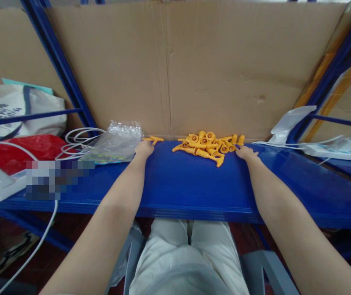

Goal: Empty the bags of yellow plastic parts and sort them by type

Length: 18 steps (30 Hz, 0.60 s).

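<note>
My left hand (144, 149) is closed at the back of the blue tabletop, by the cardboard. A yellow T-shaped handle (155, 140) shows just beyond its fingers and appears held, though the grip is partly hidden. Across the table, my right hand (247, 153) is at the right end of a yellow heap, fingers apart, one pointing right. Right in front of it is a small yellow cup-shaped piece (241, 140); whether they touch I cannot tell. The heap between my hands holds several yellow cup-shaped pieces (210, 135) and yellow T-handled pieces (220, 160).
Cardboard (212, 69) walls the back of the blue table (194, 188), between blue posts (61, 61). Left are clear plastic bags (117, 141), coiled white cable (77, 143), a red bag (24, 151) and a power strip (3, 190). Another power strip (335, 151) is at right.
</note>
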{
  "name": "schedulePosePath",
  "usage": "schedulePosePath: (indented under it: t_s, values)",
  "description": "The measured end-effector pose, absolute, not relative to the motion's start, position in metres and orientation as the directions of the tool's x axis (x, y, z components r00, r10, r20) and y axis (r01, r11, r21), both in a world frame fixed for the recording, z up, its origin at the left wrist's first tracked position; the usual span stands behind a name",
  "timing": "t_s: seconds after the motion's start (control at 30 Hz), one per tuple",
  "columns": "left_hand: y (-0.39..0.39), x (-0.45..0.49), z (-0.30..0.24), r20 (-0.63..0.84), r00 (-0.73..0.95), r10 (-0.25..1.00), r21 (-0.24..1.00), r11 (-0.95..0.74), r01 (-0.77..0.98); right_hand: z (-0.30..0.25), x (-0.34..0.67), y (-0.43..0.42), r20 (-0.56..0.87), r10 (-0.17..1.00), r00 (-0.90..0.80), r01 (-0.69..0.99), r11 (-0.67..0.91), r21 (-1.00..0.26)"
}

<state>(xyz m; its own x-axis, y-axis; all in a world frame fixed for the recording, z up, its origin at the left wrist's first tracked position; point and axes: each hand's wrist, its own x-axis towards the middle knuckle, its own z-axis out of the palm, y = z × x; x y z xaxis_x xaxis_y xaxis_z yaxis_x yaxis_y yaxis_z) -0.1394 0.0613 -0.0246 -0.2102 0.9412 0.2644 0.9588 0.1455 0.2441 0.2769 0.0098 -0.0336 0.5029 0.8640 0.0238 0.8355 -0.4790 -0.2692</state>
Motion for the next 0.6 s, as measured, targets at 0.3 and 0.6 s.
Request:
schedulePosePath:
  t_s: [0.3, 0.6]
  values:
    - [0.060, -0.132, -0.026, 0.285, -0.109, 0.952, 0.201, 0.052, 0.978, -0.038, 0.284, 0.015, 0.028, 0.871, 0.491, 0.840, -0.465, -0.279]
    - [0.058, -0.126, -0.025, 0.282, -0.089, 0.955, 0.193, 0.034, 0.981, -0.037, 0.282, 0.013, 0.057, 0.871, 0.487, 0.843, -0.452, -0.291]
